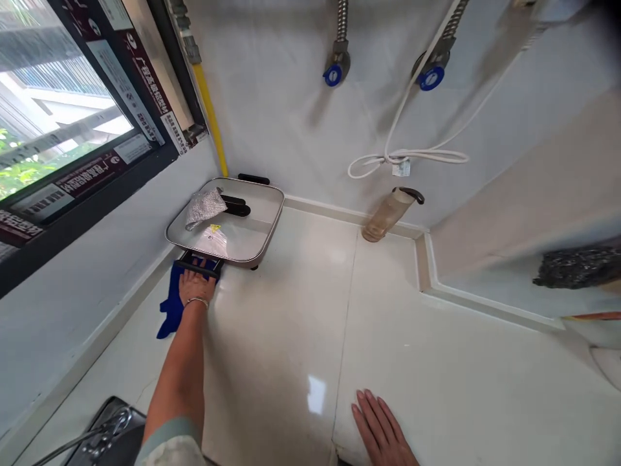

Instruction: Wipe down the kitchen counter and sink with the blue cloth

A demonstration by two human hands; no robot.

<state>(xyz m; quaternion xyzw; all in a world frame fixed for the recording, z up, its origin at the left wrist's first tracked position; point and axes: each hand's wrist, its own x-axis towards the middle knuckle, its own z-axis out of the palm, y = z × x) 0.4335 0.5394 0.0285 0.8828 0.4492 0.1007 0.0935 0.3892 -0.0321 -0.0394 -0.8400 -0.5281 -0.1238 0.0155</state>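
Note:
My left hand (196,287) presses down on a dark blue cloth (171,307) at the near side of a shallow rectangular electric pan (250,243). The pan's black handle (194,268) crosses over my fingers, which partly hides them. Inside the pan lie a silvery bubble-wrapped piece (206,207), black handle-like parts (236,206) and a clear plastic bag (213,241). My right hand (383,430) rests at the bottom with its fingers stretched out flat over the white tiled surface (291,336), holding nothing.
A brownish clear bottle (388,215) with a dark top stands by the back wall. Above it hangs a tied white cable (407,155), near two blue-capped valves (333,74). A yellow pipe (211,120) runs beside the window frame. Dark sink-like metal (109,430) lies lower left; a black plastic bundle (577,264) is right.

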